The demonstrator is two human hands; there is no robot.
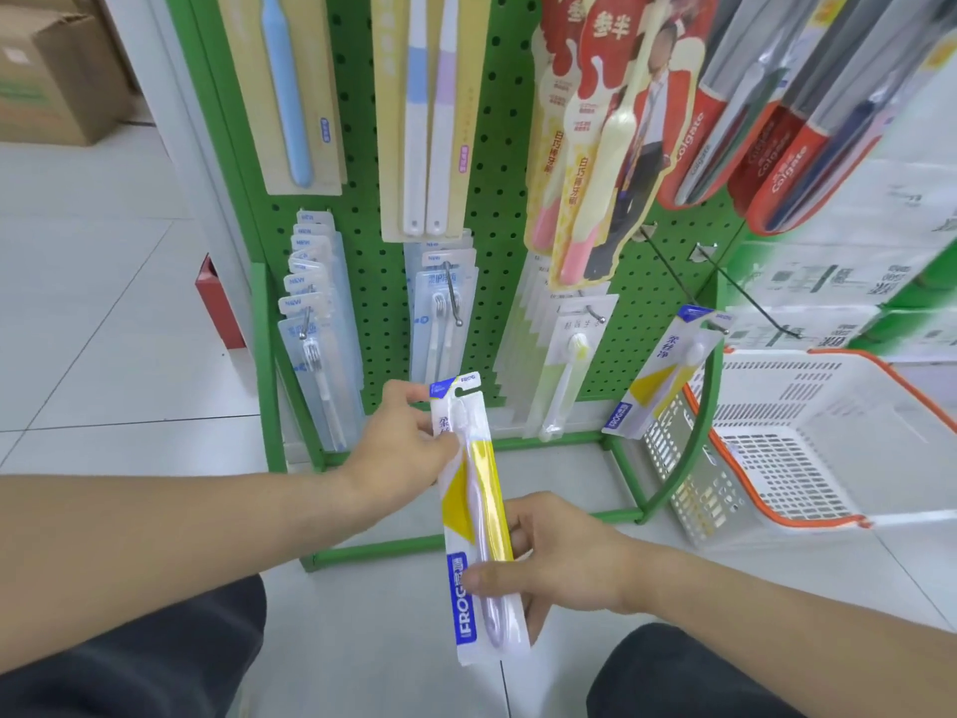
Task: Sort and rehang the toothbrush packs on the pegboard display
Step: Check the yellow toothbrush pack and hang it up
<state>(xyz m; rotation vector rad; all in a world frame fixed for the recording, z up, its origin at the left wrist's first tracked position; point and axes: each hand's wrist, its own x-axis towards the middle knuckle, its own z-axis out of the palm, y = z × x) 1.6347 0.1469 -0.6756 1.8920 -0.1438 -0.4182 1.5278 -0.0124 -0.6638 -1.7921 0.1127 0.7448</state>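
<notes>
Holding one FROG toothbrush pack point(479, 515) between both hands, low in front of the green pegboard point(497, 163) — pack is standing nearly upright, hang-tab end up, tilted slightly left at the top. Left hand point(401, 440) is pinching the upper left edge of the pack, thumb and fingertips curled onto the card just below the tab; forearm is reaching in from the lower left, wrist roughly level. Right hand point(556, 554) is gripping the lower half, thumb lying across the front near the blue FROG band, fingers wrapped behind; forearm is coming in from the lower right.

Pack is flat and glossy: clear blister over a white card with yellow panels, a pale lilac brush handle showing through.

A matching FROG pack point(660, 378) is hanging on a long wire hook point(673, 274) at the right side of the board, tilted. Further packs are hanging in rows — clear-sleeved ones point(321, 329) at the lower left, tall beige cards point(300, 90) above, red Colgate packs point(766, 147) at the upper right. A white perforated plastic basket point(808, 448) with an orange rim is sitting on the tiled floor just right of the stand.
</notes>
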